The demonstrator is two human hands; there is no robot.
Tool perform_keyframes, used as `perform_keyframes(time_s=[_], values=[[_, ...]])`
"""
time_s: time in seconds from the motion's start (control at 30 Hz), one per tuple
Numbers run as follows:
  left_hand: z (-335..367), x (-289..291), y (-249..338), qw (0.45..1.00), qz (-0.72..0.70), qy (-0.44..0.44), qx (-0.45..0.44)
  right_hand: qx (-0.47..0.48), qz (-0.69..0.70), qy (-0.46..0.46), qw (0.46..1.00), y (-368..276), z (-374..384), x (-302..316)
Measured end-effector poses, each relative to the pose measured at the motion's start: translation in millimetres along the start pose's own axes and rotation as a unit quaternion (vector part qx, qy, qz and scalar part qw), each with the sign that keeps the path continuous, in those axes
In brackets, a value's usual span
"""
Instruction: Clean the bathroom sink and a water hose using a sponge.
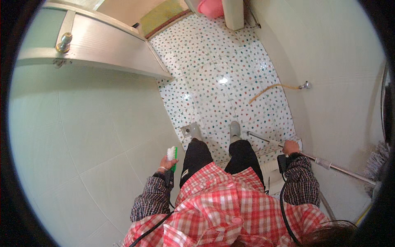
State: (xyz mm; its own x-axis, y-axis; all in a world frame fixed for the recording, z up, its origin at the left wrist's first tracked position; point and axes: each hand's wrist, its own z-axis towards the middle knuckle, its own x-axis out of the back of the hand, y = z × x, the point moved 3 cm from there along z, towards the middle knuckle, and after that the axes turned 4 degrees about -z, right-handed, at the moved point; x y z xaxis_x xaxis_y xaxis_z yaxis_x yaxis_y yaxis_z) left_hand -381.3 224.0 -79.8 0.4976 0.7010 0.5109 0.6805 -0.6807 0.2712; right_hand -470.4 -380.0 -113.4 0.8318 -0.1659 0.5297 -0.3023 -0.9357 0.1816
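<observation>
My left hand (165,164) is closed around a scrub brush (171,154) with a green back and white bristles, held upright beside the left wall. At my right side, my right hand (291,147) grips the metal pole of a long-handled brush (347,171). The pole slants across from near my right shoe to the right edge of view. Greyish bristles of its head (376,159) show there, up against the right wall and partly cut off by the rim.
My shoes stand on a speckled tile floor (214,94), with a floor drain (186,131) by the left one. A yellowish hose (269,87) hangs from a wall tap (305,85). The white door (103,45) stands ajar; beyond lies a mat (162,18). Something pink (210,8) is at the top.
</observation>
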Motion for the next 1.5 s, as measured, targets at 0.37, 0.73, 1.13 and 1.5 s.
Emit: perform_keyframes(time_s=[0.37,0.73,1.13,1.5], values=[[1.0,30.7,-10.2,0.999,-0.020,0.032,0.020,0.174,-0.006,0.068,0.982,-89.6,9.2,127.2],[124.7,100.6,93.4,0.983,-0.179,-0.011,-0.050,0.162,0.051,0.089,0.981,-193.6,52.8,279.9],[225.3,210.0,290.9,0.980,-0.128,0.055,-0.143,0.187,0.202,0.156,0.949,-289.6,59.9,492.5],[305.2,244.2,425.3,0.982,0.104,-0.036,-0.155,0.163,0.290,0.166,0.928,-272.7,174.0,533.4]])
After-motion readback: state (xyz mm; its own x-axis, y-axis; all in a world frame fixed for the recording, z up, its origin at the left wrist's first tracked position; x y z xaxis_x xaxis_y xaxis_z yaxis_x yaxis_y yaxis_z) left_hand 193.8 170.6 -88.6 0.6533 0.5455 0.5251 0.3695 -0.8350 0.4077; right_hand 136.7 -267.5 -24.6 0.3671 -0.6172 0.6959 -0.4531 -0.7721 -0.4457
